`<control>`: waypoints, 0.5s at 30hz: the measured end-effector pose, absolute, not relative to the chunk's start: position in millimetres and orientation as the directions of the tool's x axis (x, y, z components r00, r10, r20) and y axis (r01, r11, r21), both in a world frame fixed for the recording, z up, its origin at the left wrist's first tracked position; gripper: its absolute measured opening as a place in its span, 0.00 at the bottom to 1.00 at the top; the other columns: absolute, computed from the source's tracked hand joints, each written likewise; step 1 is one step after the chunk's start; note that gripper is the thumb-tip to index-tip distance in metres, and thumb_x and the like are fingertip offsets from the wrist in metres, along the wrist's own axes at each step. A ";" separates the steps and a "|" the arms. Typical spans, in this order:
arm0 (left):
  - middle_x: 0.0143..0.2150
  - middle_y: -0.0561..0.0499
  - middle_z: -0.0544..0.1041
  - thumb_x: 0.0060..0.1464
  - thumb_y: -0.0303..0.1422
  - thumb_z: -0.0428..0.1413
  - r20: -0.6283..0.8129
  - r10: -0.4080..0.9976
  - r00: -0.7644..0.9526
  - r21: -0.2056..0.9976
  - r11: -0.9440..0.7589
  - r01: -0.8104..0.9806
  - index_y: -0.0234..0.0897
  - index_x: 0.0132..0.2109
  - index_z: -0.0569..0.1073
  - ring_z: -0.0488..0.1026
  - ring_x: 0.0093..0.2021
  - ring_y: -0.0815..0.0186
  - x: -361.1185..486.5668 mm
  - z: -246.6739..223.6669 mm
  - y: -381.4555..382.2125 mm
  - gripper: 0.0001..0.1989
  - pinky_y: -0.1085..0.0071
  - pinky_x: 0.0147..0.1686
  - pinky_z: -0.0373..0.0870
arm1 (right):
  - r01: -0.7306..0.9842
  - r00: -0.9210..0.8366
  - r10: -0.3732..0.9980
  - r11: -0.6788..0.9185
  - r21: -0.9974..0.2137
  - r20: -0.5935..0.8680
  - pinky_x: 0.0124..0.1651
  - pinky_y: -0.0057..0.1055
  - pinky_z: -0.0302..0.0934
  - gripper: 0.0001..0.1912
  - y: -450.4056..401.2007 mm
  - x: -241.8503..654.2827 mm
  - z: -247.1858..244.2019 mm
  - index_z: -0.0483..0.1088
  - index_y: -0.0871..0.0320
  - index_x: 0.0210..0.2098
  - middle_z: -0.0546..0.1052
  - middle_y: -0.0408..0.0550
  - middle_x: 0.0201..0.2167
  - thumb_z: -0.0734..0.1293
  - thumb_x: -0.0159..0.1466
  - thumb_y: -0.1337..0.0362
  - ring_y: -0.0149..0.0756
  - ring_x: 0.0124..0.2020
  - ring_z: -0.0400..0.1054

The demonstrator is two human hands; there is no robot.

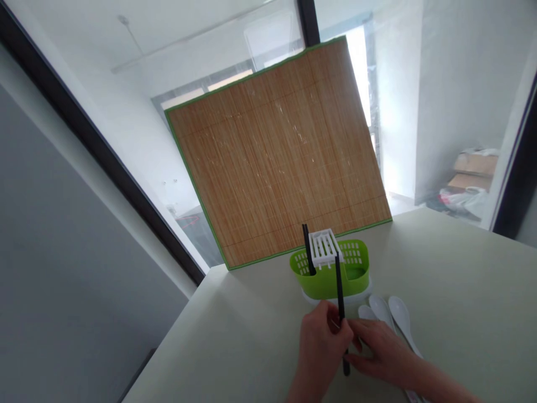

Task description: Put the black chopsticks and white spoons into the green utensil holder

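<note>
Black chopsticks (340,291) are pinched in my left hand (325,341), their upper end in front of the holder and their lower end pointing toward me. My right hand (380,352) touches them from the right, its thumb and fingers close around the lower part. Behind both hands stands a green basket (323,282) on a white base, with a white slotted rack (325,247) across its top. More black chopsticks (309,249) stand in the basket's left side. White spoons (399,313) lie beside and partly under my right hand.
A pale table (470,291) carries everything. Behind the basket a bamboo mat (277,157) with green edging leans upright against a glass partition. Beyond the glass, at the right, are cardboard boxes (474,170) and plastic bags. A dark frame runs along the left.
</note>
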State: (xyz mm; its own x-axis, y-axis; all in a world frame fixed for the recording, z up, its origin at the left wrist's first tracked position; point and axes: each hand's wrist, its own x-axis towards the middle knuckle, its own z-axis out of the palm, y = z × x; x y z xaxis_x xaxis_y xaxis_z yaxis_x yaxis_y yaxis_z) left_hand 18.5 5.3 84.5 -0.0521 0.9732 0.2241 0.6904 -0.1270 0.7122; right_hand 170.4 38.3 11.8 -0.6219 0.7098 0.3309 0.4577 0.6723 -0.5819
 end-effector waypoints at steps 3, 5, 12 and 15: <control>0.27 0.54 0.74 0.49 0.29 0.53 0.274 0.955 -0.110 0.752 -0.142 0.644 0.38 0.32 0.69 0.70 0.27 0.70 29.8 81.4 8.6 0.01 0.75 0.29 0.65 | 0.458 -0.610 0.721 0.660 -0.595 0.330 0.33 0.29 0.55 0.05 40.6 169.0 9.7 0.66 0.56 0.31 0.73 0.43 0.28 0.61 0.63 0.64 0.34 0.29 0.67; 0.28 0.54 0.75 0.50 0.29 0.53 0.293 0.950 -0.108 0.760 -0.163 0.629 0.38 0.33 0.70 0.71 0.29 0.69 32.0 77.7 10.0 0.02 0.74 0.31 0.66 | 0.437 -0.608 0.717 0.661 -0.610 0.341 0.35 0.29 0.56 0.07 43.4 170.1 9.8 0.67 0.56 0.34 0.75 0.45 0.31 0.58 0.65 0.66 0.35 0.32 0.68; 0.31 0.53 0.76 0.54 0.31 0.54 0.352 0.934 -0.067 0.823 -0.275 0.497 0.38 0.39 0.73 0.72 0.30 0.70 21.8 76.0 14.4 0.05 0.76 0.31 0.70 | 0.532 -0.632 0.711 0.687 -0.495 0.308 0.38 0.31 0.58 0.09 47.2 170.5 5.4 0.68 0.57 0.38 0.76 0.48 0.34 0.57 0.67 0.65 0.40 0.36 0.70; 0.32 0.52 0.76 0.55 0.35 0.55 0.355 0.927 -0.120 0.879 -0.288 0.380 0.38 0.40 0.74 0.72 0.30 0.70 17.3 77.7 17.0 0.08 0.77 0.29 0.70 | 0.588 -0.636 0.716 0.691 -0.421 0.286 0.35 0.32 0.57 0.08 47.6 168.9 3.0 0.67 0.57 0.35 0.75 0.47 0.32 0.58 0.66 0.65 0.40 0.34 0.70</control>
